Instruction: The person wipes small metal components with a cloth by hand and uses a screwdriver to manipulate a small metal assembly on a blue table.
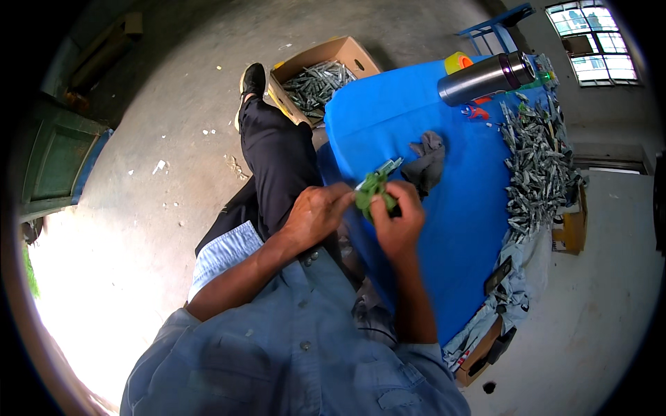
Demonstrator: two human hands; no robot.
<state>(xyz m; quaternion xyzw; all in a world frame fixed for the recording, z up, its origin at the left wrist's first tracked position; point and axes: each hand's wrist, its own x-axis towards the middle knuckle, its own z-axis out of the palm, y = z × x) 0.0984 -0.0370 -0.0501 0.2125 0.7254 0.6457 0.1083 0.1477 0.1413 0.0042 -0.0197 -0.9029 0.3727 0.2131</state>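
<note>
Over the near edge of the blue-covered table, my two hands meet at a crumpled green cloth. My right hand is closed on the cloth, thumb and fingers pinching it. From the left, my left hand comes up close against it, its fingertips pinched at the pale end of a slim silvery piece. The other end of that piece sticks out beyond the cloth; its middle is hidden, and motion blurs the fingers. Just past my right hand lies a dark grey crumpled cloth.
A long heap of silvery pieces lines the table's right side. A steel flask lies near the far end, by a yellow-orange roll. A cardboard box of similar pieces stands on the floor. A phone rests at right.
</note>
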